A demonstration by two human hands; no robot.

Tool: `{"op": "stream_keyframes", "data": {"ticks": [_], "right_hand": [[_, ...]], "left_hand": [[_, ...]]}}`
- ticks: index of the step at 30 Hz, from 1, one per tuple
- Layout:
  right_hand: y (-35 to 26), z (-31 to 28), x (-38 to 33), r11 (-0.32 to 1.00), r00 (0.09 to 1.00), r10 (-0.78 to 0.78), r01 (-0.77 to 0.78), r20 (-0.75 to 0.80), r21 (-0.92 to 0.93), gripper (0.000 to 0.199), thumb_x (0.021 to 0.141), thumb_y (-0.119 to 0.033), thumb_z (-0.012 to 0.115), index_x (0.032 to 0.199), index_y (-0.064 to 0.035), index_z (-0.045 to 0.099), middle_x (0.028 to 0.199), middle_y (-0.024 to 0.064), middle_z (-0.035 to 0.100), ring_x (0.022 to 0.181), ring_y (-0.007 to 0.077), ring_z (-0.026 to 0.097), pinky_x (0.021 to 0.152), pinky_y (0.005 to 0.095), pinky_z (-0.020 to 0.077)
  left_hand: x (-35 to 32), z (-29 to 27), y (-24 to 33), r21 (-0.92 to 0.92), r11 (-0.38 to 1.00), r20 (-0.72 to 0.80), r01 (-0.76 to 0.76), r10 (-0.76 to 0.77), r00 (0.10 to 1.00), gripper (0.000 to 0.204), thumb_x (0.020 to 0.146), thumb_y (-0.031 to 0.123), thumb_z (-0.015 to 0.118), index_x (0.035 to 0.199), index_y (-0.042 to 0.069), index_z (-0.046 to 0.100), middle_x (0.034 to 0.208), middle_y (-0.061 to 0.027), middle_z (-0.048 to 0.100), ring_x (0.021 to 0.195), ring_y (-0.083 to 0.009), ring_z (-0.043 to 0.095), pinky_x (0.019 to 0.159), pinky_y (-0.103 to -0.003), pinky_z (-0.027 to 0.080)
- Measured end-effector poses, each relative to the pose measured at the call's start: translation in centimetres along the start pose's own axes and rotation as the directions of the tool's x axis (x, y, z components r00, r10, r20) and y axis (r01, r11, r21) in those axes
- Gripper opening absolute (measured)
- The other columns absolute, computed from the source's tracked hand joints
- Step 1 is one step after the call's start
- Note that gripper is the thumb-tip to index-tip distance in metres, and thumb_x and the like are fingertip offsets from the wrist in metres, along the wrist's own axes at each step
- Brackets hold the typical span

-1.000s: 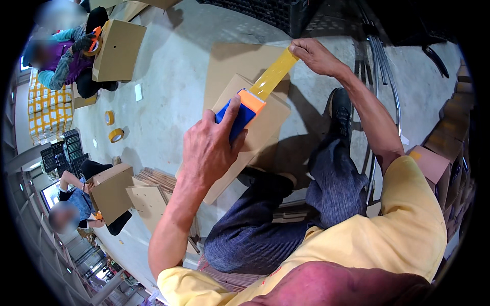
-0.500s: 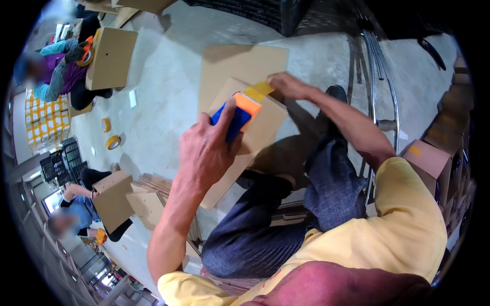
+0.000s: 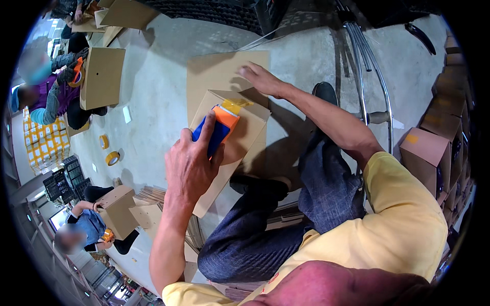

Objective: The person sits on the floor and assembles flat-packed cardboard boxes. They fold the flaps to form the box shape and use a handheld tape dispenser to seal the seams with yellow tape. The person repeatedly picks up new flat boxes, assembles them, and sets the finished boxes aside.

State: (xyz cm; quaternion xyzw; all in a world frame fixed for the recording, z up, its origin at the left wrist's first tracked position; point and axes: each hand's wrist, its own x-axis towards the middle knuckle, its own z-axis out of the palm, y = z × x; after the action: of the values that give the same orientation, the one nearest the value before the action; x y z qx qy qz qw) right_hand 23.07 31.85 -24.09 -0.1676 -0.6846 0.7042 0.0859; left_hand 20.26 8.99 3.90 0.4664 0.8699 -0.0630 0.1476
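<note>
My left hand (image 3: 190,163) is wrapped round a blue and orange tape dispenser (image 3: 219,130), its toothed front resting on a cardboard box (image 3: 253,118). Just beyond the teeth, a strip of yellow tape (image 3: 238,104) lies across the box's top near its far edge. Whether the strip still joins the roll is hard to see. Past that edge, my right hand (image 3: 261,79) hovers with nothing in it; its fingers are stretched out and a little blurred. A flat cardboard sheet (image 3: 214,66) lies on the floor under the box.
Metal crutch-like tubing (image 3: 363,86) stands right of my foot, with stacked cartons (image 3: 421,145) further right. A black crate (image 3: 245,18) is at the back. Tape rolls (image 3: 112,158) lie on the left floor. Two co-workers handle boxes (image 3: 102,76) at left; folded cardboard (image 3: 148,214) is beside my left arm.
My right hand has let go of the tape strip and moved left and away. The strip, stretched between hand and dispenser before, now lies on the box. My left hand keeps hold of the dispenser.
</note>
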Motion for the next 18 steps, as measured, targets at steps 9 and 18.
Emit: {"op": "stream_keyframes", "data": {"ticks": [9,18], "right_hand": [[4.2,3.4,0.5,0.998,0.992,0.025,-0.019,0.124,-0.052,0.056,0.111,-0.039,0.048,0.147,0.0037,0.051,0.146,0.0229,0.057,0.139,0.0292,0.053,0.118,0.0389,0.0387],[-9.3,2.7,-9.8,0.995,0.996,-0.058,0.063,0.075,-0.074,0.054,0.110,-0.033,0.049,0.146,0.0074,0.051,0.145,0.0312,0.057,0.137,0.0412,0.056,0.117,0.0433,0.0410]], "left_hand": [[1.2,0.1,0.7,0.025,0.997,-0.034,-0.077,0.078,0.996,0.070,0.091,0.030,0.077,0.156,0.023,0.050,0.090,-0.0195,0.059,0.074,-0.0417,0.064,0.067,-0.049,0.053],[0.8,0.5,-0.6,-0.003,0.996,-0.037,-0.088,0.088,0.995,0.065,0.096,0.035,0.072,0.156,0.022,0.048,0.089,-0.0213,0.061,0.074,-0.0431,0.065,0.064,-0.051,0.052]]}}
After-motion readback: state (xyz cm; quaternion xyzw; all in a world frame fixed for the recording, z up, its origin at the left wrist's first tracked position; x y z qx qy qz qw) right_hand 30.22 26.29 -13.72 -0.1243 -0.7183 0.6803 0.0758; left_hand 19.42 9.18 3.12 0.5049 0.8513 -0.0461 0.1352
